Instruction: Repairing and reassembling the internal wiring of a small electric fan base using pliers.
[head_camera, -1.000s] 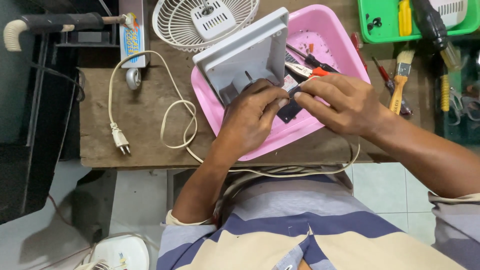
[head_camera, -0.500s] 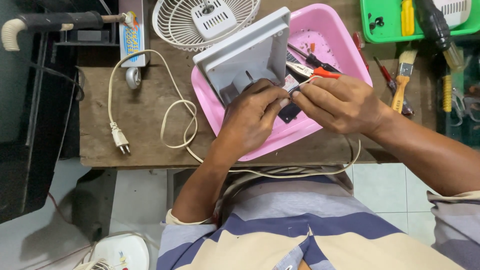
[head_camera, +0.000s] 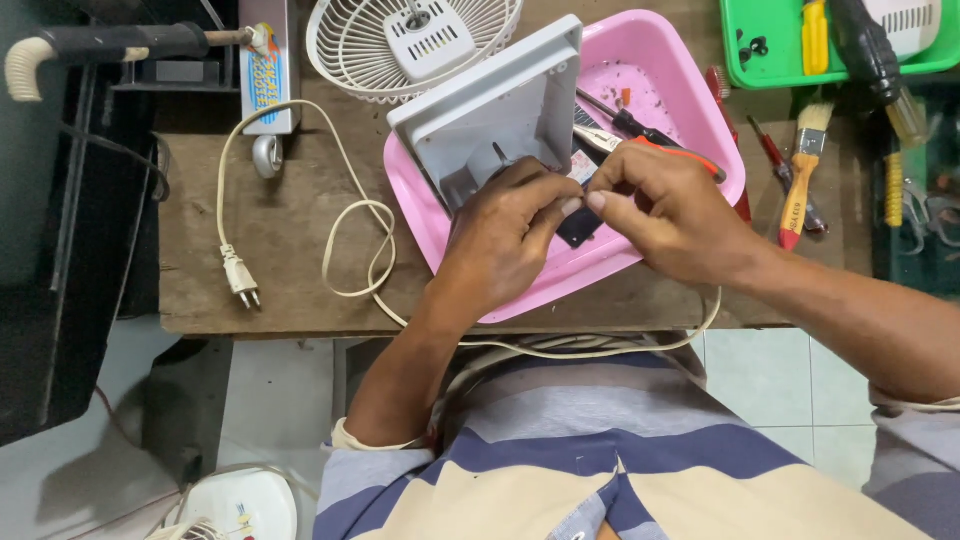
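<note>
Hands meet over the pink plastic tray (head_camera: 690, 75), which sits at the front edge of the wooden desk (head_camera: 290, 235). The left hand (head_camera: 500, 235) is closed on the grey fan base (head_camera: 480, 115), tilted upright inside the tray; the right hand (head_camera: 665, 210) pinches a small dark part (head_camera: 578, 228) against it, fingertips together. A white power cord (head_camera: 345, 215) loops across the open desk to the left; brushes and screwdrivers crowd the right edge.
</note>
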